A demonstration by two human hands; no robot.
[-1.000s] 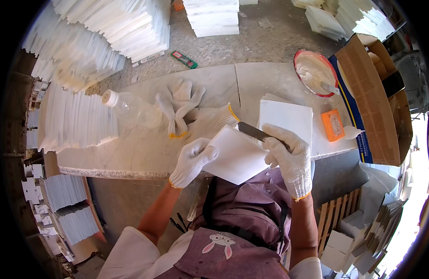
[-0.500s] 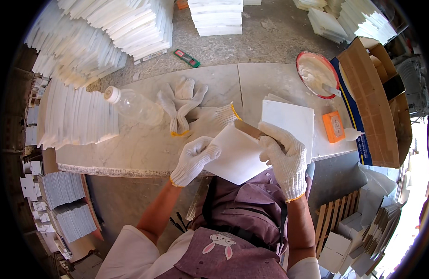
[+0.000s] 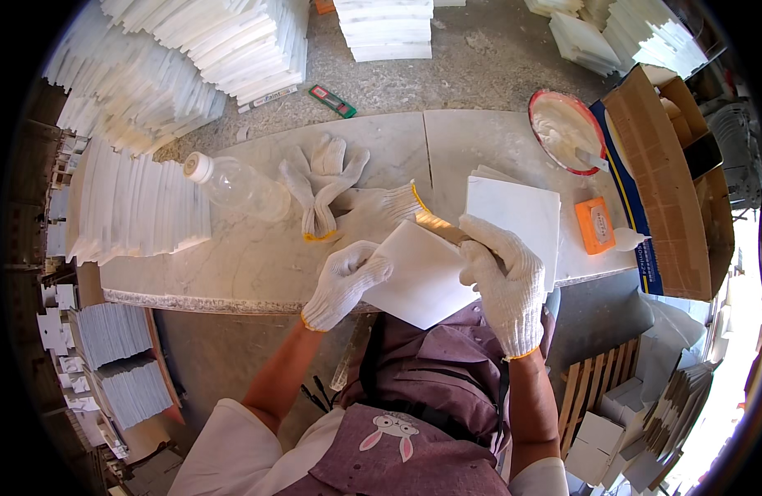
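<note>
Blade (image 3: 444, 230) turned since a second ago: dark face then, bright glint now. Clock centred on the white tile (image 3: 420, 277), held up at the near edge of the bench (image 3: 232, 269). Left hand (image 3: 349, 284), 9 o'clock: clamped on the tile's corner, thumb on top. Right hand (image 3: 507, 279), 3 o'clock: fingers closed round the blade, along the tile's 12-to-1 edge; contact can't be told. Tile stack (image 3: 517, 207), 2 o'clock.
</note>
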